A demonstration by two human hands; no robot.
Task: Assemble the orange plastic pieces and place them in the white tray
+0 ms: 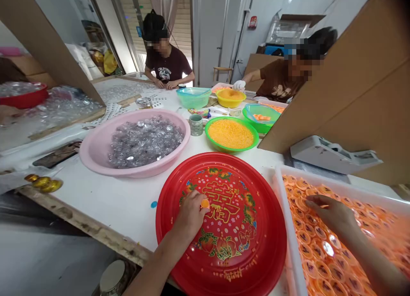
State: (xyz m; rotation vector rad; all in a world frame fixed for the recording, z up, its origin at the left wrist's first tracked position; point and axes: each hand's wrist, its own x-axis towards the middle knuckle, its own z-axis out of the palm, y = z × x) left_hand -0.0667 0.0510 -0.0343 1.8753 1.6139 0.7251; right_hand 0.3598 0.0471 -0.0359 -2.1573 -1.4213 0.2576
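Observation:
My left hand (pixel 191 214) rests over the left side of a large red tray (pixel 265 210) printed with gold and fruit designs, its fingers pinched on a small orange capsule (pixel 205 203). My right hand (pixel 329 211) reaches into a white bin (pixel 282 189) on the right. The bin is packed with several small orange packets (pixel 323 262), and the fingers curl down onto them. Whether the hand holds one is hidden.
A pink basin (pixel 96 148) of clear plastic shells sits left of a green bowl (pixel 231 135) of orange grains. Gold pieces (pixel 43 183) lie near the table's left edge. Two people sit at the far side among coloured bowls. A white device (pixel 333 153) and cardboard stand on the right.

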